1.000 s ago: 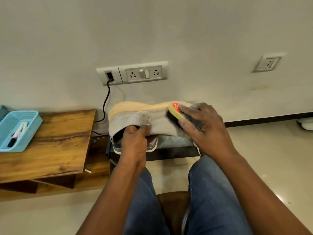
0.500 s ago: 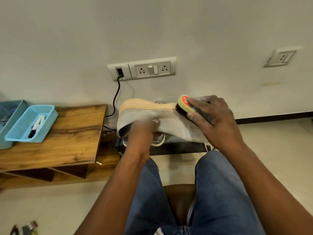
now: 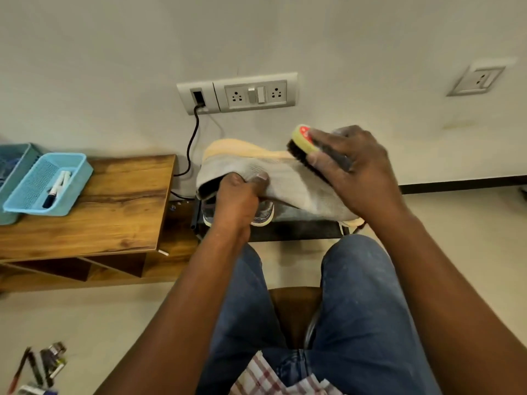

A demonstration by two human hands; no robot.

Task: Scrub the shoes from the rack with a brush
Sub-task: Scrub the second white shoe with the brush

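Brush (image 3: 302,151) between right-hand fingers (image 3: 319,159)

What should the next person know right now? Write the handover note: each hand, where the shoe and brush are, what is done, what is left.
Left hand: grips the collar of the grey shoe, holding it up over the knees, orange sole turned toward the wall.
Right hand: holds the brush, bristles against the shoe's upper near the sole edge.
Behind the held shoe, another shoe sits on the dark rack by the wall.
Done: one shoe taken up, scrubbing under way.
Left: finish this shoe, then the shoe on the rack. How clean the held one is cannot be told.
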